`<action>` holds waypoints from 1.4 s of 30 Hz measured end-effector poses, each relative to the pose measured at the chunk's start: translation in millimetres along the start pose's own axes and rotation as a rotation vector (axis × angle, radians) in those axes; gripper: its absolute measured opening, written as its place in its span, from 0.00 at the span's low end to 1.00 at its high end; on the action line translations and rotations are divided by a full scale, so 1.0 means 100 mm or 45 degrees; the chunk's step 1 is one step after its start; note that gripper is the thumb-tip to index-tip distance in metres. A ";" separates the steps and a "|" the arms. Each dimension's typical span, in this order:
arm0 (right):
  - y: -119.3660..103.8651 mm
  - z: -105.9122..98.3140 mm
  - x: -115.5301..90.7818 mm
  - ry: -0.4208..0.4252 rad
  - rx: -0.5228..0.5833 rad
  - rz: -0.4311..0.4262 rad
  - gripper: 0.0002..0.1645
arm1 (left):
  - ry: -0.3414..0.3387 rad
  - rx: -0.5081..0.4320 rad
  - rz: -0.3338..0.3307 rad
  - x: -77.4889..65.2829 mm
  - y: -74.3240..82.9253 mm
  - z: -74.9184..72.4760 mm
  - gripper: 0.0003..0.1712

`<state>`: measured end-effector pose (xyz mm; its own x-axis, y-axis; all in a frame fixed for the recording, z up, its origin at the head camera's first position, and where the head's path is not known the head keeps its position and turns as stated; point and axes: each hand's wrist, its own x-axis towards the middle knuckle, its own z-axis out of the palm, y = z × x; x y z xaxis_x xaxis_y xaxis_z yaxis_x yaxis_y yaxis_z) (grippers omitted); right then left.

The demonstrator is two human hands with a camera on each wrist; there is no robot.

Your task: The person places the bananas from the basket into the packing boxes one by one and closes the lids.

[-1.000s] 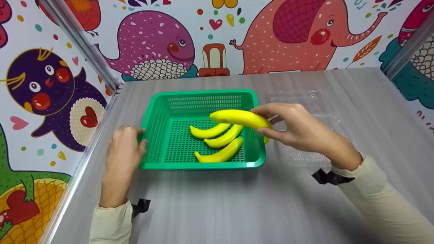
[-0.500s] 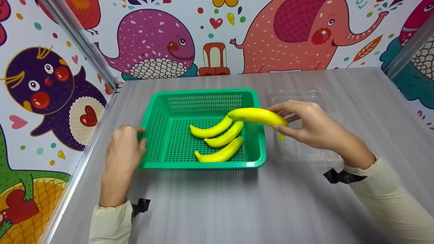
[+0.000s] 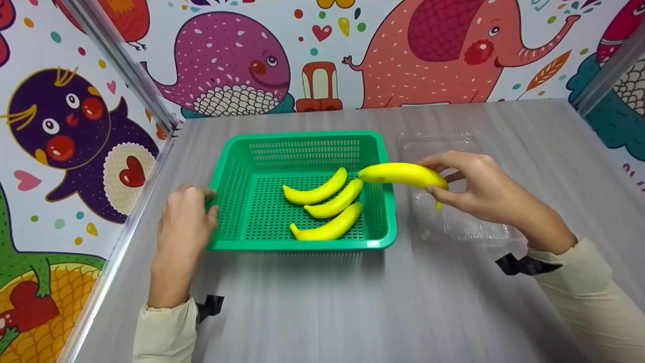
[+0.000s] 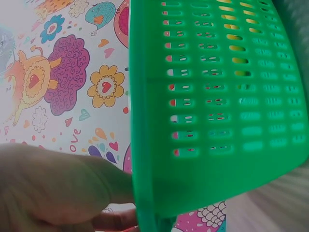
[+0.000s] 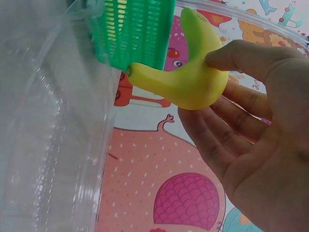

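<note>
My right hand [image 3: 481,189] pinches a yellow banana [image 3: 403,174] between thumb and fingers, above the basket's right rim and the clear plastic container [image 3: 463,227]. The right wrist view shows the curved banana [image 5: 203,82] with my thumb on one side and fingers beneath. At the left, my left hand [image 3: 184,222] grips the rim of the green plastic basket [image 3: 302,245]; thumb and fingers lie on either side of that rim [image 4: 140,121] in the left wrist view. Inside the basket, three bananas rest on the slotted floor, the middle one [image 3: 335,200] between the others.
The clear container lies just right of the basket, partly hidden under my right hand. Grey tabletop [image 3: 312,302] extends in front. A printed cartoon wall [image 3: 322,55] closes off the back, and another panel [image 3: 75,141] stands at the left.
My right hand has carried the banana rightward, from over the basket toward the clear container. The left hand and the basket have stayed in place.
</note>
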<state>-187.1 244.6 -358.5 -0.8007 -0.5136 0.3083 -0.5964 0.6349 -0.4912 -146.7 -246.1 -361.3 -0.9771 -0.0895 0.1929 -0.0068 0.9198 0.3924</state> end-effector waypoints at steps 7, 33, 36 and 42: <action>0.10 -0.07 -0.10 0.004 -0.012 0.103 0.28 | -0.018 0.000 -0.015 0.01 0.01 0.00 0.17; 0.58 -0.23 -0.29 -0.077 0.041 0.322 0.25 | -0.002 0.016 -0.010 -0.01 0.01 0.01 0.17; 0.65 -0.25 -0.35 -0.092 0.027 0.310 0.26 | -0.013 0.020 -0.022 0.00 0.02 0.01 0.17; 0.79 -0.26 -0.46 -0.125 0.010 0.280 0.26 | -0.021 0.022 -0.037 0.00 0.02 0.01 0.17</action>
<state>-199.3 333.3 -390.0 -0.9016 -0.4175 0.1129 -0.4077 0.7333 -0.5441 -147.0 -243.7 -361.5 -0.9799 -0.1098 0.1664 -0.0386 0.9234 0.3819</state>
